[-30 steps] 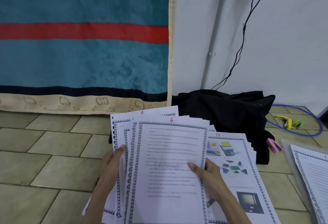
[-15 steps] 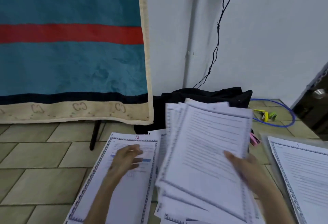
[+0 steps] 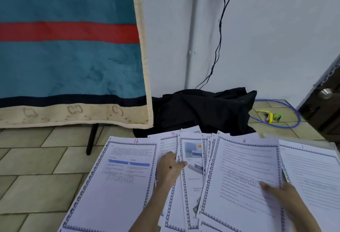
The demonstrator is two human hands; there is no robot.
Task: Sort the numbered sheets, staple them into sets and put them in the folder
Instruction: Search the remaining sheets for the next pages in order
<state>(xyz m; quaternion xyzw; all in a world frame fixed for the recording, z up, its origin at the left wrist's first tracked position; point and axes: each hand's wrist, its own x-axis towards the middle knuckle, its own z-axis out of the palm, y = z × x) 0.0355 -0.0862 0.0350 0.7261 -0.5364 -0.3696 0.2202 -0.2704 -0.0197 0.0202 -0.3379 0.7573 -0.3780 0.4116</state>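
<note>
**Q:** Across the lower half of the head view, what lies on the floor?

**R:** Numbered sheets with chain-pattern borders, spread over the tiled floor (image 3: 33, 160). Sheet 12 (image 3: 117, 182) lies flat at lower left, a faint "STORAGE" watermark across it. Just right of it, partly covered, is sheet 11 (image 3: 168, 144). A picture sheet (image 3: 193, 160) shows in the gap at lower centre.

**Q:** And the hands?

**R:** The left hand (image 3: 170, 169) sits at lower centre, thumb and fingers pinched on the left edge of the picture sheet. The right hand (image 3: 281, 195) is at lower right; its thumb presses on the face of sheet 6 (image 3: 241, 180), top of a fanned stack. Its fingers lie behind the paper, so I cannot tell how tightly it clasps the stack.

**Q:** Anything further right?

**R:** Sheet 1 (image 3: 312, 176) lies at the right edge, touching the stack's right side. Whether it rests on a folder is unclear.

**Q:** And the upper frame?

**R:** A teal blanket (image 3: 70, 62) with a red stripe hangs at upper left. A black cloth heap (image 3: 202, 110) sits at centre against the white wall, a black cable (image 3: 219, 35) dropping to it. At right, a blue loop of cord (image 3: 292, 121) surrounds a small yellow object (image 3: 265, 115), too small to identify.
</note>
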